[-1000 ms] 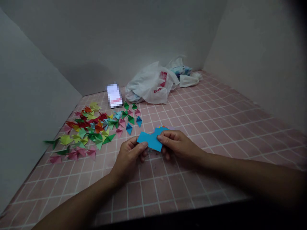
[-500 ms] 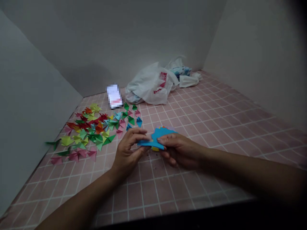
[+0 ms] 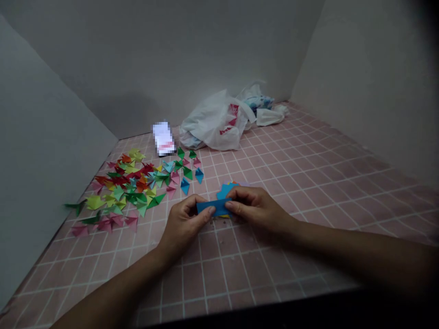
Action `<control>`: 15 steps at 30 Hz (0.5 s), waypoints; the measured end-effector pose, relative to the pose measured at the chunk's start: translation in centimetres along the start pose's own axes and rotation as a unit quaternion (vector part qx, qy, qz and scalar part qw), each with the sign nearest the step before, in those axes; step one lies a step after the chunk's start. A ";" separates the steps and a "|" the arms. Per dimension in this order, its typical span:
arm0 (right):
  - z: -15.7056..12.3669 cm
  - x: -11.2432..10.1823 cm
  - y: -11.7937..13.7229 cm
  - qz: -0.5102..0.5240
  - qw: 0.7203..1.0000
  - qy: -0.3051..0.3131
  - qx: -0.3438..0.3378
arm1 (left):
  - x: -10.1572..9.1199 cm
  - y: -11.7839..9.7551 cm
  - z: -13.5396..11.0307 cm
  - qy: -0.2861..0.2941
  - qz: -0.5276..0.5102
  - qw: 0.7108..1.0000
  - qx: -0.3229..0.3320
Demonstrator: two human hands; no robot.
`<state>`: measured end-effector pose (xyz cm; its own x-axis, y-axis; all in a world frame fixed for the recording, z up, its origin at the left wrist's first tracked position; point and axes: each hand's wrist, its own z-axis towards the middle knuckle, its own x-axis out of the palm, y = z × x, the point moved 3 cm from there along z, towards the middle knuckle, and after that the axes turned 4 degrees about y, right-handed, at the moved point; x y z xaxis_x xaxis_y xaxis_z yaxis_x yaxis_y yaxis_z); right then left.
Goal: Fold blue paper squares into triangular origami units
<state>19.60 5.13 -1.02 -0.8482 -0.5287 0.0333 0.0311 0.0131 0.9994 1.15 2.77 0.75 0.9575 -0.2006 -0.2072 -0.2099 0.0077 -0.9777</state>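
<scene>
Fingers of the left hand and the right hand are pinched on opposite ends of one blue strip, with both thumbs set on its near face. To the left of the fingers and beyond them, many folded papers are spread in a loose group on the pink grid surface; they are probably set aside so that working space is left at the hands. Behind that group, a phone is placed with its bright face turned toward the hands, presumably for easy viewing; how it is supported cannot be determined. At the group's right edge, just beyond the left fingers, two blue pieces are located. By the two-ended grip, the strip is apparently held straight and steady between the fingers. Directly behind the strip, partly hidden by the right fingers, a paper stack is positioned, likely for short reach. Well beyond the fingers, a white bag is set near the rear wall, with a blue-and-white bundle at its right; both are seemingly stowed out of the way.
</scene>
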 end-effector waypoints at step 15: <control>0.1 0.0 -0.2 0.000 0.999 -0.015 0.041 | -0.4 0.0 -0.2 -0.027 0.003 1.000 -0.003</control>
<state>19.56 5.26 -1.25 -0.8639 -0.5027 0.0314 -0.0120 0.0829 0.9965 0.69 2.65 0.80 0.9652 -0.1476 -0.2157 -0.2178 0.0021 -0.9760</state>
